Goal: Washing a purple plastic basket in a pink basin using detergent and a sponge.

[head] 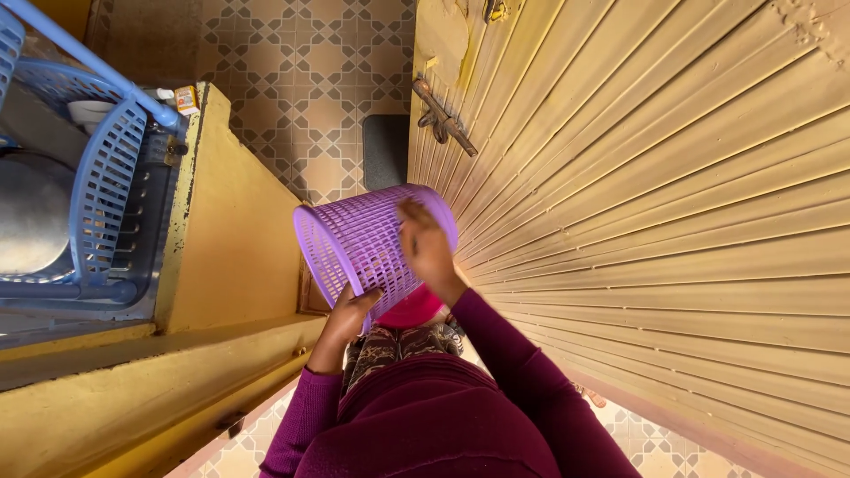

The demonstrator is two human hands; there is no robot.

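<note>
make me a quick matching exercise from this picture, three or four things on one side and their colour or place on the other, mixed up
Things:
1. mesh basket
2. dish rack
3. slatted door
4. dark mat

Descriptions:
A. blue, far left on the counter
B. on the patterned floor tiles
C. purple, held in both hands
D. tan, fills the right side

Pairs: 1-C, 2-A, 3-D, 4-B

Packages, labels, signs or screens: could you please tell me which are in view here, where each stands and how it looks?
Small carton: on the yellow counter's far end, beside the blue dish rack; boxy, yellow-orange with a red patch.
No signs or screens show; the purple basket in both hands carries no visible label.
</note>
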